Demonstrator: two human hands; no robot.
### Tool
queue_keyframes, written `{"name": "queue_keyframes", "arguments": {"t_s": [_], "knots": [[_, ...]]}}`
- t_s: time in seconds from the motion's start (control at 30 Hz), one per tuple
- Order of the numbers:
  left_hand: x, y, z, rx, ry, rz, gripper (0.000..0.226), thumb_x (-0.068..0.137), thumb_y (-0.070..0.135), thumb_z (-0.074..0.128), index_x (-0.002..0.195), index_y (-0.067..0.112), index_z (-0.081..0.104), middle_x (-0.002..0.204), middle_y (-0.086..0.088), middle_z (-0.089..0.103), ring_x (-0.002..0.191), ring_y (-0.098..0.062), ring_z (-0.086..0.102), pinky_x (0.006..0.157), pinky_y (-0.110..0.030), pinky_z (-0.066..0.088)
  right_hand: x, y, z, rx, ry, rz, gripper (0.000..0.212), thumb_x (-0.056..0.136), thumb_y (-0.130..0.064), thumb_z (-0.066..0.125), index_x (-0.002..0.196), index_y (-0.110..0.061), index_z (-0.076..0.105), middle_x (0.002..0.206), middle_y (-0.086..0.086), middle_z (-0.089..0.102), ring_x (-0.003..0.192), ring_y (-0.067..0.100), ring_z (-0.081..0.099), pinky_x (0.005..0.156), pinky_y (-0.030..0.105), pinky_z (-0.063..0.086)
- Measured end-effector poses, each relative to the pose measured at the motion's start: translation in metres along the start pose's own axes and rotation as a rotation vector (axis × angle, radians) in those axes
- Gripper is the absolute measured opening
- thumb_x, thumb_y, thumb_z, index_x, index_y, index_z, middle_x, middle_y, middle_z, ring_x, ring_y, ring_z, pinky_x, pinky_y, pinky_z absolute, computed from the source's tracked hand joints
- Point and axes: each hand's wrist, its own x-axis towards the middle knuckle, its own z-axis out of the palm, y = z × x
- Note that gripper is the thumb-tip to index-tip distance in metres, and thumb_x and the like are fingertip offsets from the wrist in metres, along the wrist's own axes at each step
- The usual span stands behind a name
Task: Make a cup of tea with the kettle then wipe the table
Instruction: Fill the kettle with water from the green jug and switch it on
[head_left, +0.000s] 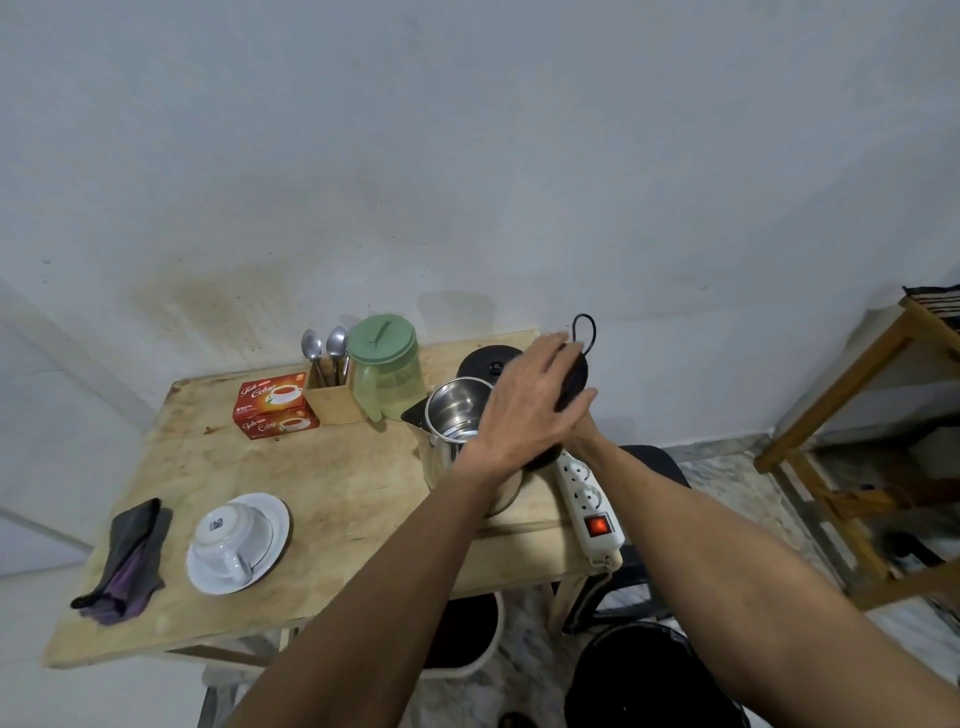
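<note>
Head-worn view, down onto table (322, 483)

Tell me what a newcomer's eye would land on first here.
Both hands meet over the open steel kettle at the table's back right, the left hand spread above it. Beside it, the power strip's red switch glows. At front left, a white cup sits upside down on its saucer.

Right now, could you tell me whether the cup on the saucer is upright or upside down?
Upside down: the cup rests rim-down on the saucer, its marked base facing up.
</note>
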Motion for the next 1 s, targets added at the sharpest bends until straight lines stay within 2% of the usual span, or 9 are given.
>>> {"name": "queue_keyframes", "arguments": {"t_s": [0.07,0.13,0.27,0.37,0.53,0.63,0.83,0.9,1.0], "knots": [[0.000,-0.012,-0.014,-0.065,0.058,-0.162,0.051,0.094,0.040,0.052,0.135,0.010,0.051,0.143,-0.011,0.052,0.134,-0.022,0.044,0.112,-0.039,0.034,0.006,0.003,0.001,-0.034,-0.048,0.102,0.021,0.094,0.003,0.055,0.115,0.002,0.059,0.103,0.015,0.059,0.083,0.020,0.058,0.062,0.021,0.048],[-0.001,-0.034,-0.030,-0.142,0.166,-0.385,0.046,0.097,0.041,0.046,0.134,0.013,0.052,0.141,-0.008,0.052,0.132,-0.019,0.044,0.114,-0.037,0.032,0.012,0.008,0.000,-0.086,-0.069,0.163,0.012,0.084,0.003,0.068,0.095,0.001,0.065,0.083,0.017,0.062,0.070,0.026,0.056,0.053,0.031,0.046],[-0.019,-0.103,-0.048,-0.215,0.383,-0.825,0.040,0.100,0.035,0.040,0.128,0.011,0.054,0.131,-0.009,0.056,0.120,-0.023,0.052,0.103,-0.043,0.044,0.012,0.009,-0.002,-0.103,-0.071,0.173,0.008,0.085,0.005,0.065,0.087,-0.001,0.061,0.076,0.015,0.056,0.058,0.020,0.049,0.052,0.032,0.042],[-0.036,-0.142,-0.051,-0.201,0.389,-1.047,0.040,0.102,0.033,0.035,0.126,0.005,0.052,0.131,-0.012,0.053,0.122,-0.027,0.049,0.098,-0.036,0.038,0.013,0.011,-0.002,-0.082,-0.071,0.168,0.014,0.083,0.006,0.068,0.089,-0.002,0.058,0.075,0.015,0.053,0.055,0.018,0.045,0.050,0.031,0.040],[-0.045,-0.201,-0.038,-0.545,0.359,-1.397,0.067,0.097,0.061,0.027,0.131,0.009,0.051,0.128,-0.008,0.058,0.114,-0.027,0.053,0.106,-0.047,0.039,0.012,0.014,-0.001,-0.020,-0.044,0.159,0.020,0.083,0.012,0.067,0.090,-0.003,0.057,0.071,0.004,0.054,0.056,0.013,0.048,0.042,0.016,0.043],[-0.049,-0.223,-0.031,-0.751,0.344,-1.423,0.077,0.090,0.070,0.030,0.141,0.014,0.043,0.132,-0.004,0.055,0.117,-0.024,0.051,0.106,-0.044,0.040,0.009,0.010,0.002,0.025,-0.031,0.147,0.026,0.083,0.015,0.066,0.084,-0.010,0.058,0.069,0.003,0.053,0.053,0.009,0.050,0.041,0.015,0.042],[-0.052,-0.233,-0.023,-0.906,0.303,-1.380,0.085,0.080,0.082,0.032,0.140,0.025,0.049,0.136,-0.008,0.058,0.121,-0.026,0.055,0.107,-0.051,0.042,0.006,0.008,0.003,0.000,-0.001,0.114,0.021,0.083,0.014,0.065,0.095,0.001,0.054,0.070,0.004,0.052,0.043,-0.004,0.050,0.040,0.013,0.041],[-0.054,-0.221,-0.021,-0.889,0.353,-1.349,0.073,0.090,0.073,0.029,0.134,0.020,0.055,0.126,-0.012,0.064,0.107,-0.025,0.062,0.101,-0.048,0.048,0.007,0.009,0.003,0.004,-0.007,0.109,0.020,0.083,0.014,0.065,0.094,0.001,0.055,0.070,0.005,0.052,0.046,-0.001,0.051,0.040,0.013,0.041],[-0.063,-0.200,-0.018,-0.805,0.506,-1.397,0.062,0.097,0.064,0.028,0.118,0.016,0.060,0.090,-0.001,0.066,0.078,-0.016,0.060,0.083,-0.037,0.051,0.008,0.010,0.003,0.013,0.001,0.118,0.021,0.085,0.013,0.065,0.086,-0.007,0.057,0.071,0.004,0.053,0.055,0.010,0.049,0.041,0.015,0.043]]}}
